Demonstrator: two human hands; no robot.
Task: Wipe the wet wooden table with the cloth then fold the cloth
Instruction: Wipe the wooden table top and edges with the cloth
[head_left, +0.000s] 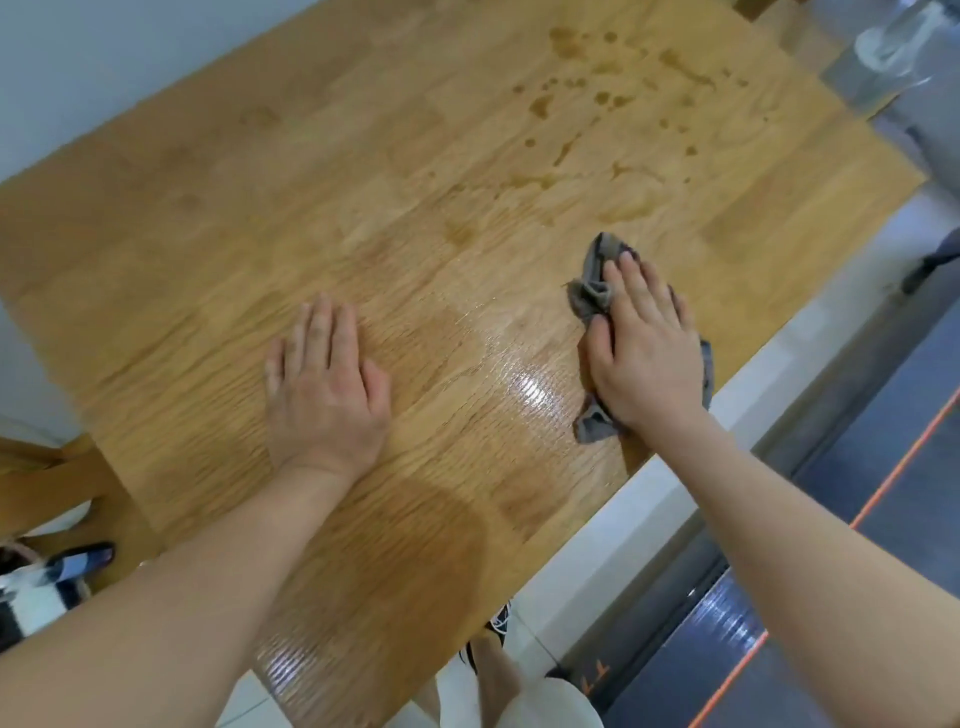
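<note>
The wooden table (291, 197) fills most of the view. Water drops and puddles (597, 93) lie on its far right part. A damp sheen shows near the front between my hands. A crumpled grey cloth (592, 291) lies near the table's right edge. My right hand (644, 353) presses flat on the cloth with straight fingers, covering its middle. My left hand (322, 384) rests flat on the bare wood to the left, holding nothing.
A clear plastic container (893, 47) stands at the far right corner. A wooden chair (47, 467) sits at the left below the table. Dark mats with orange lines (831, 597) and white floor tiles lie to the right.
</note>
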